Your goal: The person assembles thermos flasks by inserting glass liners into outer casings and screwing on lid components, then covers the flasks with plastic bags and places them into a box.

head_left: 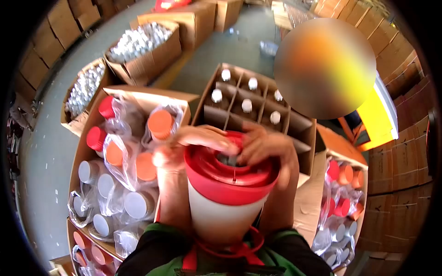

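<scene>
A white jug (225, 220) with a wide red lid (230, 187) stands upright close to my body, between my forearms. My left hand (200, 139) reaches over the lid from the left, its fingers bent inward onto the top. From the other side, my right hand (268, 148) curls its fingers down at the lid's middle. A small greyish part shows between the fingertips there, too blurred to name. A red strap or loop (255, 241) hangs by the jug's base.
On the left, an open carton (177, 102) holds bagged containers with red, orange and grey lids. Ahead, a divided carton (301, 138) holds several white-capped bottles. Another carton (363, 188) stands right, near a person in a yellow and orange vest (380, 117). Boxes of silvery items (140, 41) stand behind.
</scene>
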Demonstrator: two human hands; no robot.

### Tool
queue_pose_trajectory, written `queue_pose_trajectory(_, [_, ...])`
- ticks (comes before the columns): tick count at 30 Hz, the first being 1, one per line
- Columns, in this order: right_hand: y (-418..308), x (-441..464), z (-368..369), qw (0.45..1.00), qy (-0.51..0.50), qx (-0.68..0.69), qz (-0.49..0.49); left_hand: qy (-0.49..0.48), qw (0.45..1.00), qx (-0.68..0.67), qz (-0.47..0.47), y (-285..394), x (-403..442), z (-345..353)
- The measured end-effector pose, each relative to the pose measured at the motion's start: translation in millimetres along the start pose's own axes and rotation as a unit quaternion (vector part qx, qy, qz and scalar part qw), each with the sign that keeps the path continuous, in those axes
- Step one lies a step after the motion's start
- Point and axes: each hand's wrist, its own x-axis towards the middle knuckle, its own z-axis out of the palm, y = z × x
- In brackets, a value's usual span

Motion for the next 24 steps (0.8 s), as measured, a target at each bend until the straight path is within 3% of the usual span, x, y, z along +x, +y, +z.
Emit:
queue_pose_trajectory(1, [-7, 5, 12, 1.000, 0.010, 0.017, 0.006, -0.025, 1.000, -0.013, 0.004, 20, 6, 1])
queue_pose_trajectory(2, [-17, 10, 31, 0.989, 0.138, 0.040, 0.034, -0.009, 0.997, -0.052, 0.058, 34, 13, 9])
queue_pose_trajectory(3, [-17, 8, 27, 0.988, 0.151, -0.026, 0.020, 0.020, 0.985, -0.133, 0.106, -37, -4, -12])
queue_pose_trajectory(4, [-22, 10, 23, 0.982, 0.165, -0.093, 0.009, -0.075, 0.992, -0.083, 0.064, -34, 7, -34])
queue_pose_trajectory(5, [-27, 12, 19, 0.970, 0.182, -0.159, 0.000, 0.043, 0.999, -0.024, -0.005, -33, 7, -18])
queue_pose_trajectory(6, [-39, 23, 7, 0.973, 0.020, -0.222, -0.058, 0.153, 0.984, 0.019, -0.086, -33, 7, -2])
queue_pose_trajectory(7, [-32, 26, -4, 0.976, 0.022, -0.212, -0.052, 0.145, 0.983, 0.059, -0.093, -33, 11, -8])
queue_pose_trajectory(8, [-19, 32, -17, 0.980, -0.097, -0.173, 0.010, 0.136, 0.981, 0.099, -0.099, -34, 15, -15])
queue_pose_trajectory(9, [-9, 26, -9, 0.985, -0.050, -0.158, 0.040, 0.043, 0.994, 0.093, -0.021, -33, 15, -27])
queue_pose_trajectory(10, [6, 10, 12, 0.985, 0.125, -0.101, 0.067, -0.052, 0.995, 0.071, 0.055, -32, 15, -40])
queue_pose_trajectory(11, [18, 5, 31, 0.943, 0.312, -0.037, 0.107, -0.070, 0.993, 0.031, 0.093, -21, 18, -32])
queue_pose_trajectory(12, [22, 10, 41, 0.899, 0.417, -0.019, 0.130, -0.113, 0.991, 0.008, 0.075, -3, 30, -36])
queue_pose_trajectory(14, [7, 15, 34, 0.855, 0.482, -0.042, 0.188, -0.108, 0.991, -0.031, 0.074, -8, 28, -39])
queue_pose_trajectory(15, [5, 2, 11, 0.937, 0.338, -0.069, 0.054, -0.079, 0.993, -0.051, 0.074, -29, 18, -42])
queue_pose_trajectory(16, [2, -11, -9, 0.974, 0.187, -0.092, -0.086, -0.053, 0.994, -0.058, 0.073, -47, 13, -44])
queue_pose_trajectory(17, [-8, 9, -10, 0.988, 0.084, -0.126, -0.036, -0.043, 0.991, -0.009, 0.129, -64, 17, -44])
queue_pose_trajectory(18, [-17, 29, -11, 0.986, -0.024, -0.166, 0.008, -0.065, 0.992, -0.003, 0.108, -50, 17, -47])
queue_pose_trajectory(19, [0, 21, -8, 0.985, -0.020, -0.170, 0.008, -0.087, 0.992, 0.004, 0.087, -35, 16, -50])
queue_pose_trajectory(20, [24, 0, -4, 0.981, 0.167, -0.051, 0.085, -0.108, 0.992, 0.013, 0.066, -20, 16, -53])
queue_pose_trajectory(21, [36, -3, -3, 0.967, 0.246, 0.000, 0.066, -0.110, 0.991, -0.013, 0.069, -15, 13, -54])
queue_pose_trajectory(24, [45, -11, -8, 0.965, 0.249, 0.034, -0.079, 0.006, 0.987, -0.139, 0.075, -27, 6, -31])
